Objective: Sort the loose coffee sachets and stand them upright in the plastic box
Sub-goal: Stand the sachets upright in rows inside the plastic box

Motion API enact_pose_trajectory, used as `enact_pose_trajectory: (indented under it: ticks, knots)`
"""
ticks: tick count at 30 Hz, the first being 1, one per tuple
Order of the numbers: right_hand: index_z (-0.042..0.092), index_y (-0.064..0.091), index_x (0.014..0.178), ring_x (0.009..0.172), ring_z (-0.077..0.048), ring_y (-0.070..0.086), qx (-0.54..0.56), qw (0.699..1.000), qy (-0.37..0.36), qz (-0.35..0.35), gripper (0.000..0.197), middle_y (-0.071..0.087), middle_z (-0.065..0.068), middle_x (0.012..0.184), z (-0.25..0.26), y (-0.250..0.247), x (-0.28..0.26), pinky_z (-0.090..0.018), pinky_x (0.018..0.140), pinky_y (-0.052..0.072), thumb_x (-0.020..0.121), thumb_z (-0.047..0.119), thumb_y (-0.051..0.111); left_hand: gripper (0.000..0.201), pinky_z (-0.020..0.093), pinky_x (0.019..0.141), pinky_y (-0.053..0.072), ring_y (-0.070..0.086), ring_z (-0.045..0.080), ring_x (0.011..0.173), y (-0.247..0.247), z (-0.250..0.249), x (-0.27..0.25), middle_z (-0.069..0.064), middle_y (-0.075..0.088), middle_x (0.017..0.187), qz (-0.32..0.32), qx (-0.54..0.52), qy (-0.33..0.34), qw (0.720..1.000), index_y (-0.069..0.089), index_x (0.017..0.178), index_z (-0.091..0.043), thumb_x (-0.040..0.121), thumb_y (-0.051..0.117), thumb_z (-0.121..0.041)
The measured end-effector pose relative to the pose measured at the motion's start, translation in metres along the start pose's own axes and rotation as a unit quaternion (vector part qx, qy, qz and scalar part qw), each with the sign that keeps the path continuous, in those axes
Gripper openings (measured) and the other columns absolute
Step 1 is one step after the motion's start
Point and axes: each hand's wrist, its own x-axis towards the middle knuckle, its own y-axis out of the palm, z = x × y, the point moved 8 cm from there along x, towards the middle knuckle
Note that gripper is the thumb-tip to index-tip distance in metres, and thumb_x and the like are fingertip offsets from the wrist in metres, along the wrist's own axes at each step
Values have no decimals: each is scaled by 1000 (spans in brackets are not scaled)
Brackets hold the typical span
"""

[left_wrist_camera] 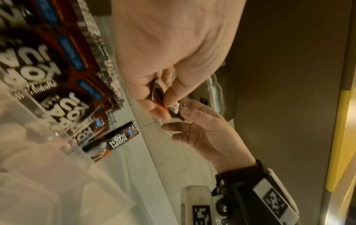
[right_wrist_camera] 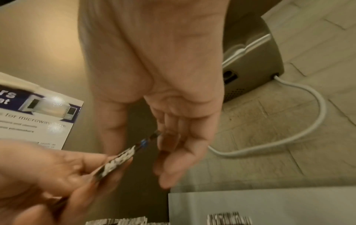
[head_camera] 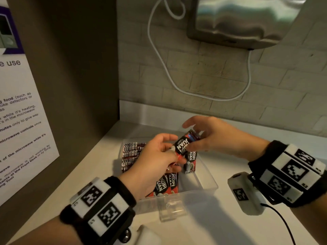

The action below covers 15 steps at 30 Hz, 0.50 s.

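Note:
A clear plastic box (head_camera: 208, 188) sits on the pale counter. Along its left side a row of coffee sachets (head_camera: 131, 154) stands on edge, and a few more sachets (head_camera: 166, 184) lie loose at its near end. Above the box my left hand (head_camera: 174, 149) pinches the lower end of a black and red coffee sachet (head_camera: 183, 145). My right hand (head_camera: 187, 137) holds that sachet's upper end between thumb and fingers. Another sachet (head_camera: 191, 161) hangs just below it. In the left wrist view my left hand (left_wrist_camera: 163, 97) grips the sachet (left_wrist_camera: 174, 108). In the right wrist view my right hand (right_wrist_camera: 142, 143) meets its tip (right_wrist_camera: 152, 137).
A brown side panel with a printed microwave notice (head_camera: 23, 121) closes off the left. A metal appliance (head_camera: 244, 20) is on the tiled back wall, its white cable (head_camera: 177, 82) looping down. A small clear plastic piece (head_camera: 171, 209) lies in front of the box.

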Motion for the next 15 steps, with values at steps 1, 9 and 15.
enact_pose_trajectory:
  ticks: [1,9,15]
  knots:
    - [12,60,108,67,-18,65,39,999,15,-19,33,69,-10,91,-3,-3,0,-24,54,50,78,8,75,36,26,64,56,70,15,75,4,0,3,8,64,100,-4,-7,4,1000,55,107,-19,90,51,12]
    - [17,59,85,55,-15,61,106,986,51,-116,23,64,-1,77,-50,-24,-2,-23,43,48,88,-6,58,16,11,59,40,53,-12,70,48,5,9,-18,54,85,0,-75,-38,996,49,91,-32,98,43,-46]
    - [13,69,95,69,-10,61,-67,995,-5,-79,17,69,0,85,-77,19,7,-22,62,49,84,0,65,73,32,105,40,54,17,122,72,38,27,5,58,132,-22,-114,-101,988,53,133,-19,85,39,-73]
